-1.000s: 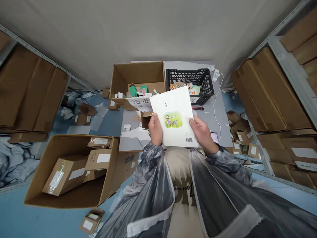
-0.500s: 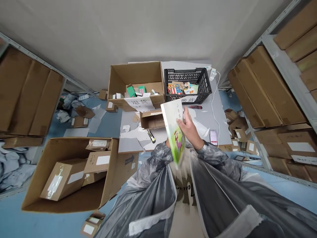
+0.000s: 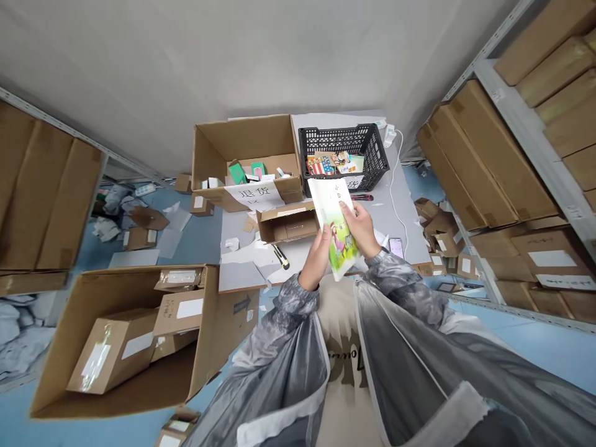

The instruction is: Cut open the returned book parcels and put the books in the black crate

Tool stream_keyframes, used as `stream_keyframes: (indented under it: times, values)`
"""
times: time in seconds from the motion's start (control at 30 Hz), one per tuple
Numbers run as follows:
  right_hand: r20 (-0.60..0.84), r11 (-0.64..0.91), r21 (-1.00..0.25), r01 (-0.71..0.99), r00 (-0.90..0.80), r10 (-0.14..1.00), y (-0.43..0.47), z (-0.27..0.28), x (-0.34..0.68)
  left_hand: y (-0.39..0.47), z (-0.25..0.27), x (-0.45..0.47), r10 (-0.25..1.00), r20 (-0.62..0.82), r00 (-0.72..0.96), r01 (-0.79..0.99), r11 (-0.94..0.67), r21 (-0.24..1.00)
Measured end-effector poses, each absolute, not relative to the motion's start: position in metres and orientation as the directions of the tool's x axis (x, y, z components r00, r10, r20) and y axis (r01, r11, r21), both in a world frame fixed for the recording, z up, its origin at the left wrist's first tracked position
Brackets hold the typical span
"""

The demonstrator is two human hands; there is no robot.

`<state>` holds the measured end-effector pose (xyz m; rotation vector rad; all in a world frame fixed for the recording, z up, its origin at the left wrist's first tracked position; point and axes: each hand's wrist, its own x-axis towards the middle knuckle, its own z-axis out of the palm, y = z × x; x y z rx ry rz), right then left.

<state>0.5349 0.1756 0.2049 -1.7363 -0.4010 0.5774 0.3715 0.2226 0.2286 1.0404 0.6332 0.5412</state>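
Between my hands is a thin book (image 3: 336, 214) with a white and green cover, a drawn figure and printed characters, held over the table's front edge. My left hand (image 3: 316, 256) grips its left side, thumb on the cover. On the right side, my right hand (image 3: 361, 228) holds it, also with the thumb on the front; the fingers behind are hidden. A small open cardboard box (image 3: 288, 226) lies just left of the book. Beyond the book stands a black plastic crate (image 3: 379, 162) containing several books and colourful packs.
A large carton (image 3: 246, 138) with a paper sign holds small boxes at the back left. A yellow-black utility knife (image 3: 281, 257), red-black cutter (image 3: 362, 197) and phone (image 3: 396, 248) lie on the table (image 3: 242, 276). A deep carton (image 3: 205, 338) of parcels stands left; loaded shelves flank both sides.
The book has turned so its front cover faces me more. My left hand has come out from behind it and now grips its left edge. The whole view has shifted slightly.
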Motion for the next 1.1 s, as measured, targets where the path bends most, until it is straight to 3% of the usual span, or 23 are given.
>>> stream_keyframes:
  times: [0.1, 0.2, 0.3, 0.4, 0.67, 0.83, 0.93, 1.1]
  values:
    - [-0.135, -0.158, -0.986, -0.052, 0.806, 0.577, 0.172, 0.217, 0.548, 0.236, 0.231, 0.355, 0.775, -0.218, 0.593, -0.078, 0.325, 0.942]
    - [-0.179, -0.093, -0.983, -0.160, 0.698, 0.693, 0.163, 0.232, 0.542, 0.255, 0.225, 0.347, 0.873, -0.204, 0.443, -0.086, 0.267, 0.960]
    - [-0.214, -0.109, -0.972, -0.206, 0.605, 0.767, 0.154, 0.246, 0.524, 0.271, 0.223, 0.341, 0.921, -0.152, 0.359, -0.088, 0.195, 0.977]
    - [-0.220, -0.135, -0.974, -0.183, 0.605, 0.765, 0.149, 0.254, 0.507, 0.281, 0.225, 0.336, 0.928, -0.114, 0.355, -0.089, 0.155, 0.984]
    - [-0.130, -0.180, -0.984, -0.002, 0.697, 0.705, 0.144, 0.274, 0.473, 0.297, 0.213, 0.332, 0.899, -0.223, 0.377, 0.057, 0.218, 0.974]
    - [-0.079, -0.240, -0.959, 0.147, 0.679, 0.730, 0.139, 0.281, 0.456, 0.298, 0.197, 0.336, 0.851, -0.307, 0.425, 0.004, 0.338, 0.941]
    - [-0.100, -0.233, -0.967, 0.106, 0.678, 0.728, 0.138, 0.281, 0.452, 0.296, 0.194, 0.337, 0.865, -0.312, 0.393, -0.058, 0.362, 0.930]
    - [-0.236, -0.189, -0.972, -0.142, 0.633, 0.737, 0.141, 0.285, 0.443, 0.288, 0.200, 0.336, 0.828, -0.353, 0.436, -0.160, 0.457, 0.875]
